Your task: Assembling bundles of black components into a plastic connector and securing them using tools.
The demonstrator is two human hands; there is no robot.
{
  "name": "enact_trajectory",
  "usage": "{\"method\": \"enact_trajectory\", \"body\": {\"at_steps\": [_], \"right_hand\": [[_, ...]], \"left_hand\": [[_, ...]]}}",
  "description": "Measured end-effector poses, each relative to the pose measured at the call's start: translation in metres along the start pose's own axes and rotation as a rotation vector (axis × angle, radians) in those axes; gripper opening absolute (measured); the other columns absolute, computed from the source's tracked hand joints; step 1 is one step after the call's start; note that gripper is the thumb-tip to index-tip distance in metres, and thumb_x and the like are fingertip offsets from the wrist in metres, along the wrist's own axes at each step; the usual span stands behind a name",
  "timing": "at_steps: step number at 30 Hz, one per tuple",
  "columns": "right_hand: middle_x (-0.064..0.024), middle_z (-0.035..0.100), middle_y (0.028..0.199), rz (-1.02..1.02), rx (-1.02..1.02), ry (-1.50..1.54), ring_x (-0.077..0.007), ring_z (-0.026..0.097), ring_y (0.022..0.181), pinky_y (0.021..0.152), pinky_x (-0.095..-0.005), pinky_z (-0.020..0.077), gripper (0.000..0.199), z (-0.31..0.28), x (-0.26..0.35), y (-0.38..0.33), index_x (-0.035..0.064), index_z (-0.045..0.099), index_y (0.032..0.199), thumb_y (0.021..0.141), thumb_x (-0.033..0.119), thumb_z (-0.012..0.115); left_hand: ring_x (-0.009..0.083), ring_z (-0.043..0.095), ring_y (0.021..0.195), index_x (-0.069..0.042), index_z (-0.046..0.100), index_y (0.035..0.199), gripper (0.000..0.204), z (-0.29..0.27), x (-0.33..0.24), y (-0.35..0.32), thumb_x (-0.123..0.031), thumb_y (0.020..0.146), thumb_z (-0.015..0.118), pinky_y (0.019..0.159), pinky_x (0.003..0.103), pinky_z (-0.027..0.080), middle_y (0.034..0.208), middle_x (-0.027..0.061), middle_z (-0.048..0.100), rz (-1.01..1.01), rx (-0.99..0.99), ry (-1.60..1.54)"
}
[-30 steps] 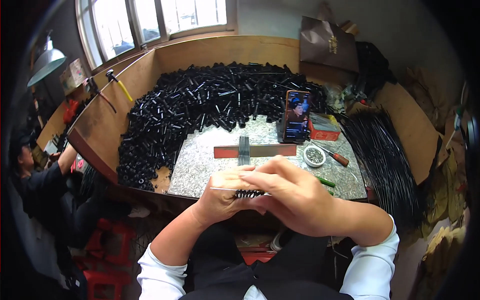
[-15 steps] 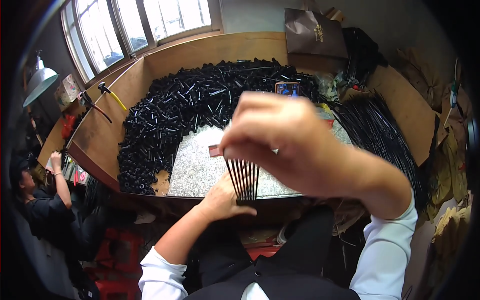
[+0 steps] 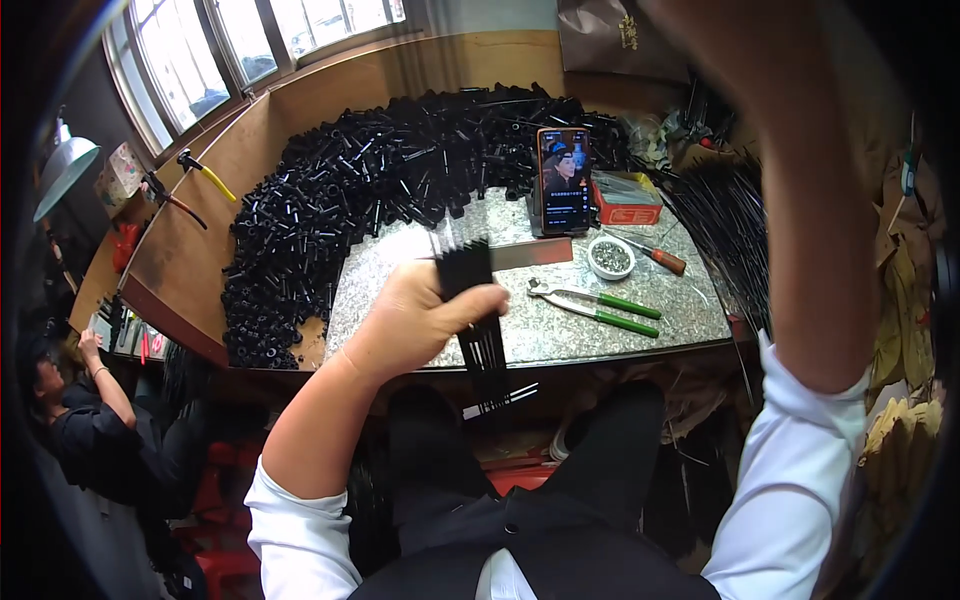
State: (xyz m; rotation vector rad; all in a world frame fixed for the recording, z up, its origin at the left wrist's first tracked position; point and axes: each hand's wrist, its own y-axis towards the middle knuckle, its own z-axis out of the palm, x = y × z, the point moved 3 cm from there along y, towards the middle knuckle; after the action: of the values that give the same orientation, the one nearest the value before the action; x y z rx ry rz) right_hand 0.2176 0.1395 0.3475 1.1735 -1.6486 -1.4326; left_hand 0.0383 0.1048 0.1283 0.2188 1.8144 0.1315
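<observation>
My left hand [image 3: 395,320] is closed round a bundle of thin black rods [image 3: 483,350] in front of the bench's near edge. The rods stand nearly upright, their lower ends pale and silvery below the fist, the thumb across them. My right arm reaches up to the upper right, and my right hand [image 3: 725,40] is dark and smeared at the top edge, its fingers out of sight. Nearest the left hand on the speckled bench top [image 3: 395,295] lies a flat reddish-brown bar [image 3: 535,253]. Green-handled pliers [image 3: 600,305] lie to its right.
Black tubular parts [image 3: 350,190] are heaped along the back and left. A phone [image 3: 563,185] stands upright beside a red box [image 3: 628,205], a white bowl of small metal bits [image 3: 611,260] and a screwdriver [image 3: 660,258]. Long black rods [image 3: 720,210] lie right. Another person [image 3: 75,400] sits far left.
My right hand has swung from over the bench up to the top right edge. My left hand has risen and now grips the rods higher. The phone and tools have come into sight.
</observation>
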Motion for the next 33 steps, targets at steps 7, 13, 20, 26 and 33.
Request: {"method": "enact_trajectory", "body": {"at_steps": [7, 13, 20, 26, 33], "right_hand": [[-0.0064, 0.058, 0.087, 1.016, 0.883, 1.381, -0.0127, 0.059, 0.067, 0.061, -0.0257, 0.0479, 0.017, 0.058, 0.087, -0.257, 0.0001, 0.057, 0.105, 0.092, 0.010, 0.057], [-0.0092, 0.054, 0.100, 1.664, 0.522, 1.729, -0.0121, 0.060, 0.071, 0.055, -0.0233, 0.0500, 0.045, 0.096, 0.123, -0.373, 0.0000, 0.033, 0.130, 0.099, 0.032, 0.043], [-0.0086, 0.058, 0.076, 1.846, -0.050, 1.372, -0.0132, 0.055, 0.062, 0.053, -0.0282, 0.0494, 0.047, 0.103, 0.079, -0.353, -0.0062, 0.052, 0.114, 0.100, 0.036, 0.038], [-0.0073, 0.060, 0.071, 1.658, 0.223, 0.978, -0.0112, 0.053, 0.049, 0.041, -0.0237, 0.0454, 0.036, 0.057, 0.003, -0.300, -0.0009, 0.062, 0.096, 0.097, 0.032, 0.048], [-0.0008, 0.058, 0.068, 1.207, 0.968, 0.719, -0.0068, 0.054, 0.051, 0.044, -0.0206, 0.0427, 0.021, 0.042, -0.008, -0.255, 0.0058, 0.066, 0.087, 0.090, 0.025, 0.058]], "left_hand": [[0.0201, 0.067, 0.075, 0.003, 0.058, 0.090, 0.017, -0.012, 0.094, -0.039, -0.015, 0.090, 0.061, 0.063, 0.032, 0.057, 0.081, 0.0098, 0.063, -0.146, -0.617, -0.547], [0.0180, 0.064, 0.072, -0.001, 0.057, 0.096, 0.023, 0.017, 0.121, -0.071, -0.024, 0.095, 0.055, 0.057, 0.031, 0.056, 0.088, 0.0115, 0.064, -0.174, -0.801, -0.793], [0.0204, 0.064, 0.086, -0.002, 0.053, 0.102, 0.033, 0.052, 0.118, -0.075, -0.034, 0.096, 0.049, 0.066, 0.032, 0.058, 0.102, 0.0131, 0.062, -0.176, -0.771, -0.894], [0.0255, 0.067, 0.090, 0.008, 0.050, 0.119, 0.055, 0.076, 0.108, -0.105, -0.041, 0.098, 0.039, 0.075, 0.031, 0.056, 0.105, 0.0221, 0.064, -0.335, -0.127, -0.686], [0.0219, 0.067, 0.084, 0.008, 0.050, 0.120, 0.056, 0.074, 0.100, -0.127, -0.043, 0.097, 0.040, 0.071, 0.028, 0.054, 0.103, 0.0210, 0.065, -0.291, 0.053, -0.556]]}}
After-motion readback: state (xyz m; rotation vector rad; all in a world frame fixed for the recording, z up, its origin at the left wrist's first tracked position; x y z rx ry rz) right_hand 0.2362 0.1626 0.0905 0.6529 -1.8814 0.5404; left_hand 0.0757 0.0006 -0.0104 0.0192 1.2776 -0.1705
